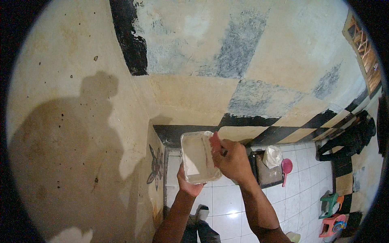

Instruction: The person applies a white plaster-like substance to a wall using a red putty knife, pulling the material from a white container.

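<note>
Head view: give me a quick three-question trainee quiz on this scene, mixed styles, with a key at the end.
1. Which of the person's hands supports the whitish tub?
2. True or false: in the picture, the pink dipper is to the right of the white bag.
3. The tool in the right hand is: a) green, b) red, c) white.

Key: 1. The left hand. 2. True. 3. b.

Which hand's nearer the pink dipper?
Right. The right hand, gripping the red tool, is left of the pink dipper and raised above floor level; the left hand, supporting the tub, is farther left.
</note>
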`<action>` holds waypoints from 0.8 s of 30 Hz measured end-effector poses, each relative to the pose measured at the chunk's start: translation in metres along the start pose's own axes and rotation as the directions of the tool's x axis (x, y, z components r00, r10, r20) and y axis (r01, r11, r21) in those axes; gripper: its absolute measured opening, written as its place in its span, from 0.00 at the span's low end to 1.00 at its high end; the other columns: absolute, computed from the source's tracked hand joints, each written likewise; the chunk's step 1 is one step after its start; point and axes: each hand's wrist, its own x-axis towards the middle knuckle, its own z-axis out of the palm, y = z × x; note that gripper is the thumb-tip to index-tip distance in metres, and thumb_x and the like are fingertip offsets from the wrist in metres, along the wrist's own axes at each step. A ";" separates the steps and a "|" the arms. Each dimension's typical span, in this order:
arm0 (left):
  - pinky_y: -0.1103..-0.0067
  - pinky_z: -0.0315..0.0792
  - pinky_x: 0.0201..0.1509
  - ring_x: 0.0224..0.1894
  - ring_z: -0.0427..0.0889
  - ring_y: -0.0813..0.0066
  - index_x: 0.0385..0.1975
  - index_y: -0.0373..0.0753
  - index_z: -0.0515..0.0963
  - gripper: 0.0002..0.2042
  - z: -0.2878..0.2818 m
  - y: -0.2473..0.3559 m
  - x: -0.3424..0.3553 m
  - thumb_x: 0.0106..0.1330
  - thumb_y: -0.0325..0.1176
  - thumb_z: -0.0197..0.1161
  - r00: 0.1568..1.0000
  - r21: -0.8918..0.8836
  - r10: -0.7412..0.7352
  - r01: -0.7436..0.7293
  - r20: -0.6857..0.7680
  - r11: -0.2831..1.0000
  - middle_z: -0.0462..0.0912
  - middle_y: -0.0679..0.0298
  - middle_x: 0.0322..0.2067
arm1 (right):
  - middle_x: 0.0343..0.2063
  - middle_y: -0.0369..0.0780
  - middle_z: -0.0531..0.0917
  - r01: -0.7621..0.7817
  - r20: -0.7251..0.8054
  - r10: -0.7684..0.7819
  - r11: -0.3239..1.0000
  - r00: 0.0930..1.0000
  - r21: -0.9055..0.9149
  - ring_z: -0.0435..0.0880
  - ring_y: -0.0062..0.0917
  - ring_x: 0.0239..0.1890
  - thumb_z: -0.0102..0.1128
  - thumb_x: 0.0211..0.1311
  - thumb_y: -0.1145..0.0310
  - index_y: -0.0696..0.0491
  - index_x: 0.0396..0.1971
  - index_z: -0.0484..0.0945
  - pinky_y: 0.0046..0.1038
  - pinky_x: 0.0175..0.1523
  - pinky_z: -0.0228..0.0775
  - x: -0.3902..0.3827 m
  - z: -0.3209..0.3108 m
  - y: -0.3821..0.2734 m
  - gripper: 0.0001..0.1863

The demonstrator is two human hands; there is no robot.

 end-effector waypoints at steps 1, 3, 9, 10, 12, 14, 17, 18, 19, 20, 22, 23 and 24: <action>0.57 0.71 0.60 0.60 0.74 0.59 0.63 0.46 0.66 0.26 -0.003 0.000 0.001 0.69 0.51 0.47 1.000 0.000 0.001 -0.001 -0.002 1.000 0.73 0.62 0.59 | 0.24 0.55 0.80 0.033 0.006 -0.034 0.999 0.999 0.022 0.83 0.49 0.29 0.60 0.55 0.67 0.61 0.32 0.80 0.38 0.35 0.73 0.000 0.005 0.000 0.11; 0.57 0.69 0.62 0.60 0.73 0.59 0.64 0.46 0.66 0.26 -0.006 -0.003 0.003 0.69 0.51 0.46 1.000 -0.049 -0.007 0.008 0.013 0.999 0.73 0.62 0.60 | 0.24 0.55 0.81 0.040 0.023 -0.040 0.999 0.999 0.020 0.83 0.49 0.29 0.60 0.55 0.67 0.60 0.33 0.80 0.37 0.35 0.73 0.001 0.014 0.013 0.11; 0.59 0.68 0.63 0.61 0.73 0.60 0.64 0.46 0.66 0.26 -0.009 0.000 0.004 0.69 0.50 0.47 1.000 -0.042 0.030 -0.031 -0.005 0.999 0.73 0.62 0.59 | 0.20 0.51 0.81 -0.084 0.026 0.083 0.995 0.996 0.052 0.84 0.37 0.23 0.59 0.54 0.69 0.62 0.31 0.80 0.34 0.32 0.72 -0.002 -0.004 0.011 0.10; 0.59 0.68 0.63 0.61 0.73 0.60 0.64 0.46 0.66 0.26 -0.009 0.000 0.004 0.69 0.50 0.47 1.000 -0.042 0.029 -0.030 -0.005 0.999 0.73 0.62 0.59 | 0.19 0.50 0.81 -0.066 0.011 0.065 0.996 0.998 0.056 0.82 0.34 0.21 0.58 0.54 0.70 0.62 0.29 0.80 0.33 0.31 0.72 -0.002 -0.003 0.017 0.10; 0.59 0.68 0.63 0.60 0.73 0.60 0.63 0.46 0.66 0.27 -0.007 0.000 0.003 0.68 0.51 0.48 0.999 -0.085 0.026 -0.027 -0.019 0.996 0.73 0.62 0.59 | 0.17 0.49 0.80 -0.046 -0.001 0.047 0.997 0.999 0.061 0.81 0.31 0.20 0.58 0.53 0.70 0.63 0.28 0.79 0.33 0.30 0.72 -0.003 -0.005 0.013 0.10; 0.59 0.68 0.63 0.60 0.73 0.60 0.63 0.46 0.66 0.27 -0.010 -0.001 0.003 0.67 0.52 0.49 0.999 -0.080 0.034 -0.036 -0.026 0.996 0.73 0.62 0.59 | 0.18 0.48 0.81 -0.112 -0.005 0.112 0.992 0.994 0.053 0.80 0.29 0.20 0.58 0.54 0.70 0.63 0.28 0.79 0.33 0.30 0.71 -0.006 -0.010 0.000 0.10; 0.59 0.68 0.63 0.60 0.73 0.60 0.63 0.46 0.66 0.27 -0.008 -0.001 0.003 0.67 0.52 0.49 0.999 -0.073 0.045 -0.046 -0.014 0.996 0.73 0.61 0.58 | 0.19 0.49 0.81 -0.037 -0.067 0.045 0.993 0.997 0.116 0.80 0.30 0.21 0.57 0.54 0.70 0.63 0.27 0.78 0.33 0.30 0.71 -0.010 -0.010 -0.003 0.09; 0.60 0.68 0.63 0.61 0.73 0.60 0.63 0.46 0.66 0.27 -0.007 -0.001 0.003 0.67 0.52 0.49 0.999 -0.071 0.047 -0.047 0.006 0.996 0.73 0.61 0.58 | 0.19 0.49 0.81 -0.037 -0.066 0.045 0.993 0.997 0.115 0.80 0.30 0.21 0.57 0.54 0.70 0.63 0.27 0.78 0.33 0.30 0.71 -0.011 -0.012 -0.006 0.09; 0.60 0.68 0.63 0.61 0.73 0.60 0.63 0.46 0.66 0.27 -0.008 -0.001 0.003 0.67 0.52 0.49 0.999 -0.071 0.047 -0.047 0.006 0.996 0.73 0.61 0.58 | 0.20 0.49 0.81 -0.092 -0.023 0.095 0.989 0.995 0.116 0.80 0.30 0.22 0.58 0.54 0.70 0.63 0.27 0.78 0.33 0.31 0.71 -0.012 -0.015 -0.011 0.09; 0.59 0.68 0.63 0.60 0.73 0.60 0.63 0.46 0.66 0.27 -0.008 -0.001 0.003 0.68 0.52 0.48 0.999 -0.081 0.031 -0.032 -0.013 0.996 0.73 0.61 0.58 | 0.20 0.50 0.80 -0.147 0.019 0.146 0.983 0.989 0.114 0.80 0.30 0.22 0.58 0.54 0.70 0.63 0.28 0.78 0.33 0.31 0.71 -0.012 -0.016 -0.013 0.10; 0.59 0.68 0.63 0.60 0.73 0.60 0.63 0.45 0.66 0.27 -0.008 0.000 0.003 0.68 0.52 0.48 0.999 -0.091 0.016 -0.019 -0.032 0.996 0.74 0.61 0.58 | 0.20 0.50 0.80 -0.116 -0.001 0.117 0.986 0.993 0.116 0.80 0.31 0.22 0.58 0.54 0.70 0.63 0.28 0.78 0.34 0.31 0.71 -0.015 -0.013 -0.011 0.09; 0.59 0.68 0.63 0.60 0.73 0.60 0.63 0.45 0.66 0.27 -0.006 0.000 0.003 0.68 0.51 0.48 1.000 -0.083 0.017 -0.019 -0.025 0.996 0.74 0.61 0.58 | 0.20 0.50 0.80 -0.086 -0.021 0.089 0.989 0.996 0.117 0.80 0.31 0.22 0.59 0.54 0.71 0.63 0.29 0.78 0.34 0.32 0.71 -0.016 -0.012 -0.009 0.09; 0.60 0.69 0.62 0.60 0.73 0.61 0.63 0.45 0.67 0.26 -0.005 0.000 0.003 0.68 0.51 0.48 1.000 -0.075 0.018 -0.020 -0.018 0.997 0.74 0.61 0.58 | 0.20 0.50 0.80 -0.087 -0.020 0.090 0.989 0.996 0.117 0.80 0.31 0.22 0.59 0.54 0.71 0.63 0.29 0.78 0.34 0.32 0.71 -0.016 -0.011 -0.008 0.09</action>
